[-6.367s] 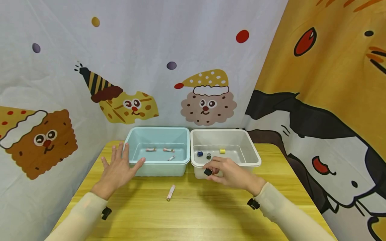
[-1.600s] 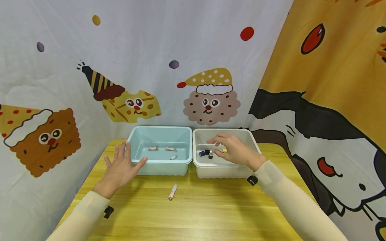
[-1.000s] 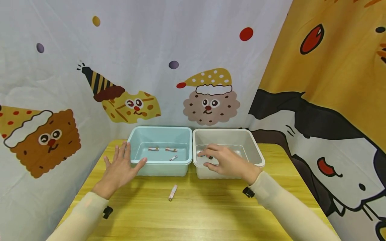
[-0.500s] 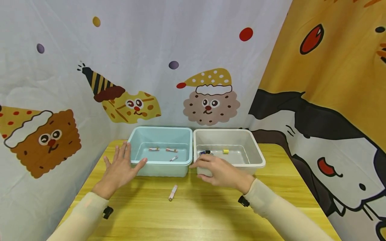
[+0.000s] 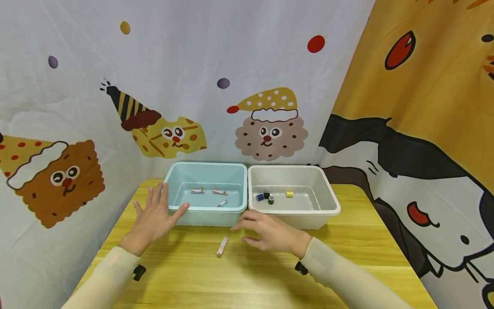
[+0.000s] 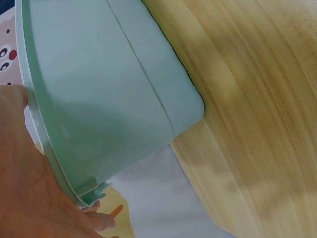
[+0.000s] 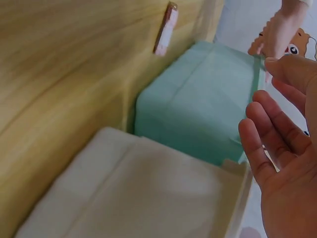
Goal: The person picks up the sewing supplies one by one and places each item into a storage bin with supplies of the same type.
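My left hand (image 5: 151,216) rests at the front left corner of a light blue plastic bin (image 5: 208,218), fingers spread and straight against its rim. My right hand (image 5: 266,231) hovers over the table in front of the bins, fingers loosely bent and holding nothing. Left of its fingertips lies a small slim pink-and-white item (image 5: 221,247) with a brownish end; its exact kind is unclear. Several similar pieces, such as one (image 5: 197,191), lie inside the blue bin. The off-white bin (image 5: 305,219) holds blue (image 5: 260,197), black (image 5: 266,195), dark green (image 5: 271,200) and yellow (image 5: 289,194) thread spools.
Both bins stand side by side at the back of the wooden table (image 5: 193,279). Behind them hangs a cartoon-printed cloth (image 5: 173,51), which also covers the right side.
The black spool, earlier pinched in my right hand, now lies beside the blue one in the off-white bin. My right hand has withdrawn leftward over the table. My left hand stays put.
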The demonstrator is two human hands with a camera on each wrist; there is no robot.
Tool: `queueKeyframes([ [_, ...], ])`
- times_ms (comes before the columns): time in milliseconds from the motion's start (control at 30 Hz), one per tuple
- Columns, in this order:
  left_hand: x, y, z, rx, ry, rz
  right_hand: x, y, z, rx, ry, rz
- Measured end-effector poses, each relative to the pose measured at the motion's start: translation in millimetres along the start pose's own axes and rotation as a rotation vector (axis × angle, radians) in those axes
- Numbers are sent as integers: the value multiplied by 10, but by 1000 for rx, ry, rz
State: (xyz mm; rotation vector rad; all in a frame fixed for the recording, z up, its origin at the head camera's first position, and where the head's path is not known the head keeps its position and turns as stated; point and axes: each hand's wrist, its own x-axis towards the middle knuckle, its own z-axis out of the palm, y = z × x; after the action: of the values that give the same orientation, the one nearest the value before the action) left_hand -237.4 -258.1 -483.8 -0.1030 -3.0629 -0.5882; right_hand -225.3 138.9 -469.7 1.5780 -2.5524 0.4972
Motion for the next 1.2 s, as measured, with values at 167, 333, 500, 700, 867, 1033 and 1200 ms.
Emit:
queueKeyframes([
  [167, 2, 15, 5, -4, 2, 0, 21, -6, 151, 25, -17, -10],
  [333, 5, 21, -6, -6, 7, -1, 51, 5, 296, 45, -66, 15],
  [500, 11, 23, -7, -5, 9, 2, 82, 19, 398, 71, -127, 70],
  [700, 18, 9, 5, -22, 8, 0, 116, 76, 541, 67, -159, 82],
  [867, 21, 6, 12, -26, 6, 1, 147, 128, 671, 73, -164, 71],
  [1033, 19, 9, 12, -18, 12, 2, 185, 171, 787, 82, -188, 70],
  [1200, 16, 16, 3, -24, 12, -1, 220, 182, 860, 89, -219, 74],
])
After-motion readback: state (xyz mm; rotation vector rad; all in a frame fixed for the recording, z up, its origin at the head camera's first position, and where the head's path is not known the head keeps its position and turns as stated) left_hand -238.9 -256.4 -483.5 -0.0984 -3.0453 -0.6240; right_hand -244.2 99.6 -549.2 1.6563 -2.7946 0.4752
